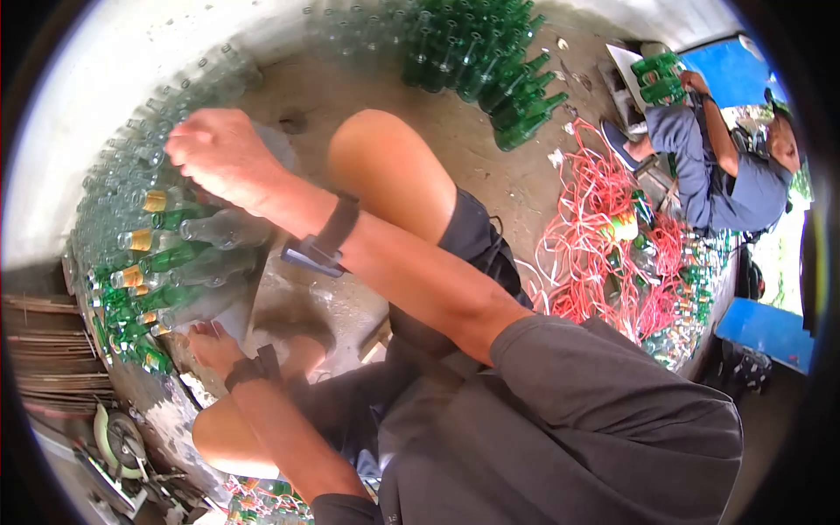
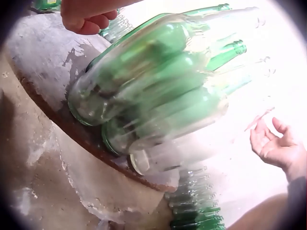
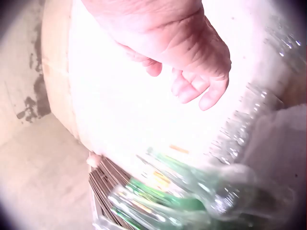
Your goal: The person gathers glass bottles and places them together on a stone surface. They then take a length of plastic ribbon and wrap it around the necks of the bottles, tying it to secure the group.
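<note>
My right hand (image 1: 223, 162) is raised above the rows of bottles, fingers loosely curled. In the left wrist view, a short pinkish strip (image 2: 259, 120) shows beside the fingertips of this hand (image 2: 278, 143). Lower down, my left hand (image 1: 214, 346) is near the bases of a group of clear and green bottles (image 1: 227, 232). These bottles (image 2: 153, 62) lie together on a pale slab (image 2: 48, 43) with a worn edge. The left hand (image 2: 88, 17) has bent fingers beside them; I cannot tell whether it holds anything. In the right wrist view, nothing shows between the right hand's (image 3: 177, 52) fingers.
Dense rows of clear bottles (image 1: 114, 188) line the wall, and green bottles (image 1: 472, 52) stand at the back. Tangled red plastic strips (image 1: 586, 236) lie on the right. Another person (image 1: 717, 175) sits beyond, holding green bottles (image 1: 661, 77). Stacked wooden slats (image 1: 48, 350) are at left.
</note>
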The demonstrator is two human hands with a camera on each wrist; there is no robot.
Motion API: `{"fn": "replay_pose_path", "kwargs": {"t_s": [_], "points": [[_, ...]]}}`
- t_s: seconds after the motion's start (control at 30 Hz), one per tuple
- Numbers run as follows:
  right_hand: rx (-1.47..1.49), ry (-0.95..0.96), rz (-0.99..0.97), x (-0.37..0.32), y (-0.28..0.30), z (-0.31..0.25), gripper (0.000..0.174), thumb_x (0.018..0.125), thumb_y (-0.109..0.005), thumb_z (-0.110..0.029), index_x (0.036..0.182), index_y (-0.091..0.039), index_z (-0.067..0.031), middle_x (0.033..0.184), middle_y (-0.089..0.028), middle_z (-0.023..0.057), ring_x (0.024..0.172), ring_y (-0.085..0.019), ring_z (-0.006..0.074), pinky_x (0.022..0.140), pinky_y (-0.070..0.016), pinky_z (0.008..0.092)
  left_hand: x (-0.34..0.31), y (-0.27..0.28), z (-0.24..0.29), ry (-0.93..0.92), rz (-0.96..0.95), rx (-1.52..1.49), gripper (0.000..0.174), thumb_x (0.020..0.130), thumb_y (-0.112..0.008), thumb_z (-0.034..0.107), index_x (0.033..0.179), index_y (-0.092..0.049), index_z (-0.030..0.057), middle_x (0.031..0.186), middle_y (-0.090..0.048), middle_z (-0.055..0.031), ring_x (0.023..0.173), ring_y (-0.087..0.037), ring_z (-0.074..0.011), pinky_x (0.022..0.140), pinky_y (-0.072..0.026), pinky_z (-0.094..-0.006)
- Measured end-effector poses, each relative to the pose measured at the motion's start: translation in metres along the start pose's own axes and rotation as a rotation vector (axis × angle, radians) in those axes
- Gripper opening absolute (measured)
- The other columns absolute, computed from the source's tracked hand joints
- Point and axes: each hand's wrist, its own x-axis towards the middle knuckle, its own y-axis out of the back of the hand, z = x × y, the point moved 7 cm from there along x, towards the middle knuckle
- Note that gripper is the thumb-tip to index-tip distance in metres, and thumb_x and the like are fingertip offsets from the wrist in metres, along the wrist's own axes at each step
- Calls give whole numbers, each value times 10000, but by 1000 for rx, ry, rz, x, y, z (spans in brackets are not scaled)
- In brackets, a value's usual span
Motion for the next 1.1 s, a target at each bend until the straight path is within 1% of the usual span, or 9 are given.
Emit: {"fn": "replay_pose_path", "kwargs": {"t_s": [0.13,0.37,0.43,0.5,0.77,0.83,0.9,1.0,1.1], "points": [[-34,242,-289,-31,7,-100,245,875,-682,-164,968,-753,51,692,-691,72,617,-625,114,557,-485,279,-23,2,-4,154,79,6,190,955,-663,203,944,-583,31,856,-538,-24,742,-533,-170,658,-481,-295],[-421,26,-262,-82,135,-171,280,938,-707,-228,1087,-755,5,926,-764,67,791,-715,114,725,-582,250,-32,10,-23,164,-68,31,141,912,-668,114,975,-596,11,849,-495,-24,726,-478,-124,628,-447,-259],[-471,-48,-191,-89,172,-181,303,938,-738,-221,1117,-724,24,918,-729,64,752,-652,114,679,-539,263,-20,19,-22,-434,-351,441,362,872,-661,5,1212,-575,-86,922,-518,-46,773,-491,-114,669,-480,-276],[-519,-118,-129,-92,206,-181,339,938,-770,-213,1147,-694,42,910,-694,62,713,-588,113,632,-496,276,-1,31,-31,-478,-392,570,469,863,-644,-36,1308,-513,-108,963,-525,-61,803,-496,-116,689,-493,-281],[-1055,-329,-368,-144,369,-69,280,937,-698,-268,1051,-743,-17,855,-737,32,757,-658,90,707,-532,265,-4,29,-39,-351,-435,563,544,881,-597,-75,1403,-448,-124,1044,-514,-72,855,-496,-113,696,-482,-246],[-1082,-388,-404,-164,394,-49,297,922,-710,-284,1050,-743,-18,846,-736,30,753,-666,108,705,-539,278,-15,27,-40,-182,-214,246,167,947,-630,204,856,-501,148,657,-408,31,567,-405,-113,533,-402,-281],[-1056,-715,-388,-191,429,-19,288,873,-727,-258,1046,-744,-28,879,-747,59,803,-702,164,720,-558,318,-38,20,-31,0,-127,175,167,943,-632,201,851,-502,148,654,-416,30,560,-409,-112,523,-397,-278],[-1324,-411,-363,-209,478,15,252,841,-694,-194,1031,-747,-36,906,-756,118,837,-729,237,720,-573,365,-66,22,-28,180,-35,123,160,937,-639,190,865,-506,138,719,-446,24,612,-446,-100,518,-397,-263],[-1253,-703,-325,-245,519,68,222,815,-684,-155,999,-749,-51,947,-755,158,886,-736,304,744,-577,411,-65,21,-29,196,-5,152,155,932,-647,184,876,-513,128,774,-465,18,654,-477,-94,515,-397,-254]]}}
